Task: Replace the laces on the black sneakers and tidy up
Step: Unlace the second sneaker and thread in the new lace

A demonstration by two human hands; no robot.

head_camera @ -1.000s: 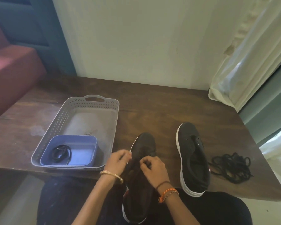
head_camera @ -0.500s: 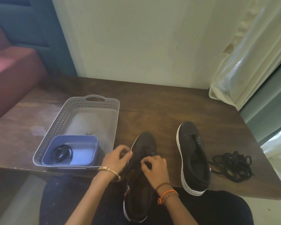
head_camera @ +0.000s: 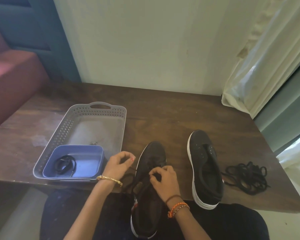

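A black sneaker point(head_camera: 150, 172) lies toe-away across the table's front edge and my lap. My left hand point(head_camera: 118, 164) is just left of its toe, fingers curled, pinching a black lace end that trails down past my wrist. My right hand point(head_camera: 164, 179) rests on the shoe's eyelet area, fingers curled round the lace there. A second black sneaker point(head_camera: 204, 168) with a white sole stands unlaced to the right. A loose pile of black laces point(head_camera: 248, 177) lies at its right.
A grey perforated tray point(head_camera: 76, 122) sits at the left on the wooden table point(head_camera: 171, 115), holding a blue tub point(head_camera: 87, 163) with a coiled black lace point(head_camera: 65, 164). A curtain point(head_camera: 260, 66) hangs at the right, a red seat point(head_camera: 10, 80) at the left.
My left hand has drawn away to the left of the shoe, pulling the lace out. My right hand stays on the eyelets.
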